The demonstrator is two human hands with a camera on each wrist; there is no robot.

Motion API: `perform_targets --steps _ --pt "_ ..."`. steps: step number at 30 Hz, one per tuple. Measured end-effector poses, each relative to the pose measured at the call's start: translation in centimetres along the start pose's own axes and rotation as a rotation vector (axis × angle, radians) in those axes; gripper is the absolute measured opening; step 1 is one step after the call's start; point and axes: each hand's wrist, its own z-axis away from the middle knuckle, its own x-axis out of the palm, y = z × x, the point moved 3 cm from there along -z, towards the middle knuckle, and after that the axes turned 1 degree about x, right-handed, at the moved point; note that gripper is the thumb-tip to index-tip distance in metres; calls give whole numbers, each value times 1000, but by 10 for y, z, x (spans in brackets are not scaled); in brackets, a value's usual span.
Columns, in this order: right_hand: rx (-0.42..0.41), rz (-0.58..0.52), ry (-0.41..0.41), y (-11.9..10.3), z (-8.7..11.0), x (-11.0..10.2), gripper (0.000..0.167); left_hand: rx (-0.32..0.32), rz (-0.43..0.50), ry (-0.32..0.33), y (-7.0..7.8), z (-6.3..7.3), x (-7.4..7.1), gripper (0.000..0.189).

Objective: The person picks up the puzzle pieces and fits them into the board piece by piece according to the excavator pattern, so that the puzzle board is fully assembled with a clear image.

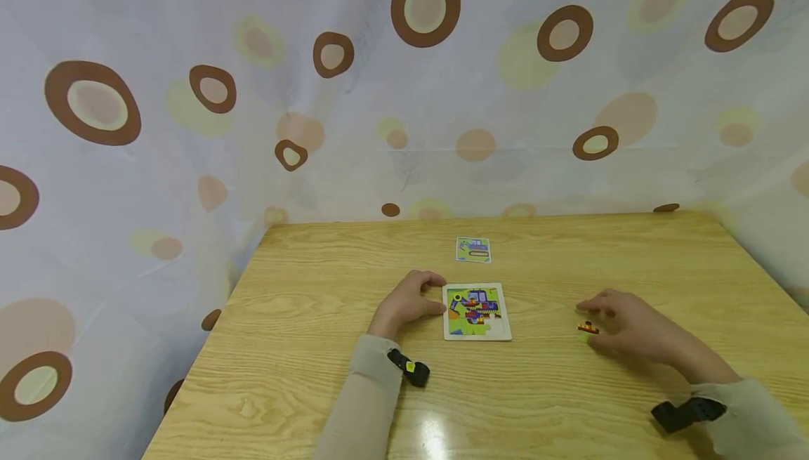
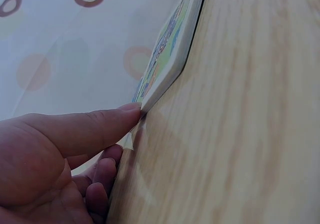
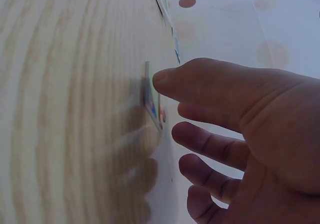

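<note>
On the table lies a square jigsaw puzzle board (image 1: 477, 336) with a white rim and a picture of a digger. One notch at its lower right shows a white base. My left hand (image 1: 409, 303) holds the board at its left side, thumb on the edge and index finger by the upper left corner. In the left wrist view the thumb (image 2: 102, 126) meets the rim. To the right, a loose puzzle piece (image 1: 588, 328), green and orange, lies under my right hand (image 1: 638, 326). The right thumb (image 3: 200, 84) is at this piece (image 3: 153, 97); contact is unclear. The other fingers are apart from it.
Behind the board lies a small picture card (image 1: 473, 250) with a similar digger. The wooden table (image 1: 303, 291) reaches back to a patterned cloth (image 1: 379, 109) with brown rings. A black strap (image 1: 411, 367) is on each wrist.
</note>
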Motion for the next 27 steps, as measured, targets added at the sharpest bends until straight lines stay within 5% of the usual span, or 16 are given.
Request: perform_targets --steps 5,13,27 --pt "45 -81 -63 4 3 5 51 11 -15 -1 0 0 0 43" --pt "42 -64 -40 3 3 7 41 12 -2 -6 0 0 -1 43" --pt "-125 -61 49 -19 -14 9 31 17 -14 -5 0 0 -1 43"
